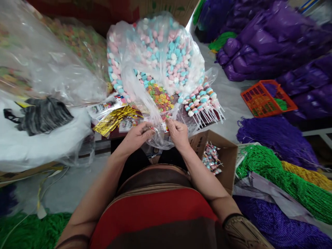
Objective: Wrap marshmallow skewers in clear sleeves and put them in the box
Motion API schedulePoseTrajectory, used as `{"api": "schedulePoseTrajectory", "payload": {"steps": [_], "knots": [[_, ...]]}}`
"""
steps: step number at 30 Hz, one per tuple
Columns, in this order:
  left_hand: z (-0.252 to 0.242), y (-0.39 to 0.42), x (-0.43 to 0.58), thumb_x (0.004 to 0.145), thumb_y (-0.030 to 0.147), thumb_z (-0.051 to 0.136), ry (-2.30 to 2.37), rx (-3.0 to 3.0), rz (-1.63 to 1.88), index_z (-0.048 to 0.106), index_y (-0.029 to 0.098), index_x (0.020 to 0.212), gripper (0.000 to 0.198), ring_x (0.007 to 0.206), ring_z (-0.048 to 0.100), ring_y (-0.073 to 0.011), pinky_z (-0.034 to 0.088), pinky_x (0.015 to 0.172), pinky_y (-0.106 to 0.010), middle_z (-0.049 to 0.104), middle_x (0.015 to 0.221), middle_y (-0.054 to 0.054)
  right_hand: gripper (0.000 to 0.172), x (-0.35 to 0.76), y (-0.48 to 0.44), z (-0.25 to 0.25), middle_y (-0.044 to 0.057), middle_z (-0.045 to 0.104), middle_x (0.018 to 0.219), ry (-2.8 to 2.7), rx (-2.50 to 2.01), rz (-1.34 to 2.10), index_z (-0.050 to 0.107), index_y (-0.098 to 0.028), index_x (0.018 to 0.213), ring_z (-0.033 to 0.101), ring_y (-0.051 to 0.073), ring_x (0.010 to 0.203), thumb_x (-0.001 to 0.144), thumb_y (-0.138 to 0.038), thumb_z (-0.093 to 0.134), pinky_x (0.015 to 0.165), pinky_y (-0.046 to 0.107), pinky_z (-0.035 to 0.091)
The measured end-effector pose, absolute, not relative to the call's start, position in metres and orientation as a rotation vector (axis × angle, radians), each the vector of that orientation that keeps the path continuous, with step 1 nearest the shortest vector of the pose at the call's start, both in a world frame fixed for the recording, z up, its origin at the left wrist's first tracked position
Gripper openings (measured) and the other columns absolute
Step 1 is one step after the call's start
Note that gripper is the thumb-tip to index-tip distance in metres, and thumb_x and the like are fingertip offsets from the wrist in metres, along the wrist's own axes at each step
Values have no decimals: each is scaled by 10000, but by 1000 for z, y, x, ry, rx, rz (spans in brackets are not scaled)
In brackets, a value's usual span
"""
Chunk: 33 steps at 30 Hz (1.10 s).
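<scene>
At the table's front edge my left hand [139, 134] is closed, thumb and fingers pinched together; what lies in them is too small to make out. Beside it, my right hand [178, 133] pinches a small printed plastic bag [165, 127], its coloured print showing by the fingertips. Just beyond both hands, a large clear bag [124, 45] of pink, blue and white candies lies open, with ring-shaped gummies [160, 98] in front. Right of it lie candy skewers [201, 98] on white sticks. Gold twist ties [111, 121] and a stack of printed bags [107, 105] lie to the left.
A cardboard box [228, 162] with wrapped candy skewers stands low at my right. Beyond it are green bead strings [280, 176], purple strings [275, 138] and an orange basket [259, 100]. Purple bags [280, 38] are piled behind. A grey striped cloth item [46, 116] lies left.
</scene>
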<state>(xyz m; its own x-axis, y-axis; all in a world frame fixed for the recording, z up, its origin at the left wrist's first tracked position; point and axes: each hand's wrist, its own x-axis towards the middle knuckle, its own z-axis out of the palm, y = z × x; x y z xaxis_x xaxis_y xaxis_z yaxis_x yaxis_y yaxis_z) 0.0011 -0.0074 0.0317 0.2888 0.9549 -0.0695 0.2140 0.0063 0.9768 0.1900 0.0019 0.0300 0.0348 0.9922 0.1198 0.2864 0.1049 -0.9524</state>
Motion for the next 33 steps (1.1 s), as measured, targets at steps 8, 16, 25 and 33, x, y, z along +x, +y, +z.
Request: {"api": "schedulePoseTrajectory", "payload": {"steps": [8, 16, 25, 33], "knots": [[23, -3, -10, 894, 569, 605, 1309, 1383, 1089, 620, 201, 734, 401, 655, 473, -136, 381, 650, -271, 553, 666, 27, 287, 253, 38, 46, 68, 768, 956, -1678, -1425, 612, 771, -232, 940, 684, 223, 907, 918, -439, 573, 864, 354, 522], [11, -1, -10, 844, 602, 670, 1290, 1247, 1200, 726, 211, 843, 396, 697, 539, -151, 453, 640, -256, 632, 740, 6, 402, 336, 70, 74, 229, 744, 1140, -1812, -2303, -59, 775, -120, 1169, 676, 330, 1007, 954, -362, 536, 843, 408, 488], [-4, 3, -17, 841, 551, 708, 1319, 1219, 1259, 773, 221, 955, 355, 790, 598, -155, 489, 761, -266, 710, 858, -2, 519, 339, 78, 47, 234, 704, 1255, -1830, -2251, -98, 646, -154, 1418, 684, 323, 1002, 958, -378, 559, 826, 400, 503], [-8, 5, -15, 775, 614, 753, 1353, 1157, 1272, 808, 236, 961, 424, 918, 669, -210, 527, 849, -321, 775, 978, -46, 408, 346, 83, 29, 190, 755, 1060, -1748, -2128, -77, 799, -143, 1092, 656, 255, 893, 989, -327, 450, 761, 342, 444]]}}
